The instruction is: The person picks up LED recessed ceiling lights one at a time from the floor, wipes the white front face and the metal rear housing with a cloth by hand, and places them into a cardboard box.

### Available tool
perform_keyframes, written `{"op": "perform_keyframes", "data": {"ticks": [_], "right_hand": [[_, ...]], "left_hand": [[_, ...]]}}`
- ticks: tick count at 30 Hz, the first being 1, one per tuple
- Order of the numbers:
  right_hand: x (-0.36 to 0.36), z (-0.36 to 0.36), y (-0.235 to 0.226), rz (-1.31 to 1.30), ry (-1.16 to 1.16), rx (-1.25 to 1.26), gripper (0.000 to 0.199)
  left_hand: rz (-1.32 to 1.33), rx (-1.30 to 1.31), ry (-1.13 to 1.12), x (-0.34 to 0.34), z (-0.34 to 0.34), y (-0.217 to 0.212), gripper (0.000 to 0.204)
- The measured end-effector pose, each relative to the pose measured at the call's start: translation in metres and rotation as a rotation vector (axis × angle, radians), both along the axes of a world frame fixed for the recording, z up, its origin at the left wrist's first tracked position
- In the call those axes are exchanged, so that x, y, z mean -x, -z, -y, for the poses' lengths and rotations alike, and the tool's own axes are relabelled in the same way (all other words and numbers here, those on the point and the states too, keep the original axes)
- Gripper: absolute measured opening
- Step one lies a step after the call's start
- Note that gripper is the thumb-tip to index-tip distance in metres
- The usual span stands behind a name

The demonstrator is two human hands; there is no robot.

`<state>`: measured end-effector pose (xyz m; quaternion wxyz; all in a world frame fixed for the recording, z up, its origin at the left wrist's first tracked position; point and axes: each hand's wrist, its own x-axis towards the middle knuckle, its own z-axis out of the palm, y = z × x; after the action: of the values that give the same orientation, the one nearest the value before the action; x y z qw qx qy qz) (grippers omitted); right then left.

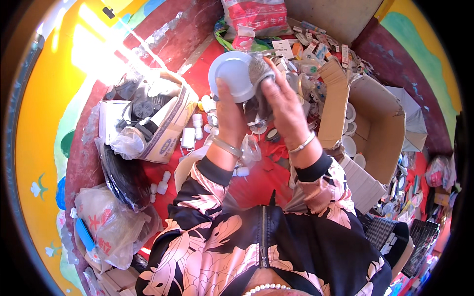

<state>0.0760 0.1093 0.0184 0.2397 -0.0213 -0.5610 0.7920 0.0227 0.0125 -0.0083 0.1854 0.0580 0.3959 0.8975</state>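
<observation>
In front of me, my left hand (230,114) grips a round, pale white disc with a raised rim (236,75); my thumb lies over its near edge. A grey cloth (260,69) is bunched in my right hand (287,107) and pressed to the disc's right side. The fingers of both hands are partly hidden behind what they hold. Below and to the left of the disc, several small white cylindrical lamp-like pieces (188,138) lie on the red floor covering.
To the left, a cardboard box (170,130) holds dark appliance parts. An open carton (377,106) stands at the right, with white round pieces (349,145) in it. Small packaged goods (316,52) are heaped at the back. Plastic bags (111,222) lie at the near left.
</observation>
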Motion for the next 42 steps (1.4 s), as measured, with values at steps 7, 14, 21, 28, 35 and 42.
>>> {"op": "perform_keyframes", "data": {"ticks": [7, 14, 21, 28, 35, 42], "right_hand": [[0.008, -0.029, 0.023, 0.062, 0.061, 0.422, 0.036], [0.007, -0.050, 0.026, 0.110, -0.062, 0.555, 0.019], [-0.009, -0.035, 0.021, 0.273, -0.254, 0.500, 0.023], [-0.003, -0.029, 0.031, 0.379, -0.141, 0.435, 0.030], [-0.007, -0.066, -0.012, 0.026, 0.047, 0.401, 0.045], [-0.001, -0.034, 0.014, 0.062, -0.078, -0.318, 0.042]], "left_hand": [[-0.567, 0.246, -0.124, -0.001, -0.017, 0.028, 0.065], [-0.548, 0.107, 0.125, 0.006, -0.005, 0.012, 0.111], [-0.556, 0.130, 0.295, 0.005, 0.003, 0.001, 0.112], [-0.739, 0.267, 0.112, 0.012, 0.005, 0.000, 0.101], [-1.081, 0.917, -0.339, 0.020, 0.016, -0.003, 0.093], [-1.161, 0.986, -0.289, 0.005, 0.003, 0.005, 0.097]]}}
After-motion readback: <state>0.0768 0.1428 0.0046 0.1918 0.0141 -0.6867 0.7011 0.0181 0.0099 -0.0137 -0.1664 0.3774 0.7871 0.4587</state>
